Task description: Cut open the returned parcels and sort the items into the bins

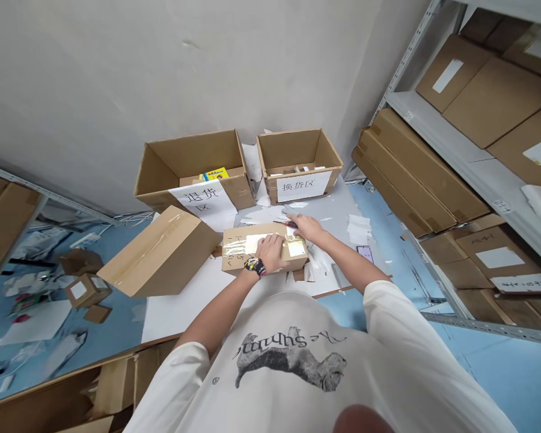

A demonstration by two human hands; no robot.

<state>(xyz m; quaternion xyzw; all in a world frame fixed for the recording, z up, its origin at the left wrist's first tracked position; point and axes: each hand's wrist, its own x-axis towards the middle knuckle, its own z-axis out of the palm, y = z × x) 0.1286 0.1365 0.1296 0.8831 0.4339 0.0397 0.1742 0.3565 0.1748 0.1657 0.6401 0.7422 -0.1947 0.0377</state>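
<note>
- Your left hand (269,252) lies flat on the taped cardboard parcel (237,255), fingers together, clamping nothing; uneven pressure could slide it across the desk (184,313).
- Your right hand (307,228), fingers slightly apart, is just beside a red-handled tool (285,224); a careless reach could knock it.
- The tilted carton (157,252), left of the parcel, could topple if bumped.

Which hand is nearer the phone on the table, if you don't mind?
Right hand is left of the phone; left hand rests farther left, on the cardboard parcel.
</note>
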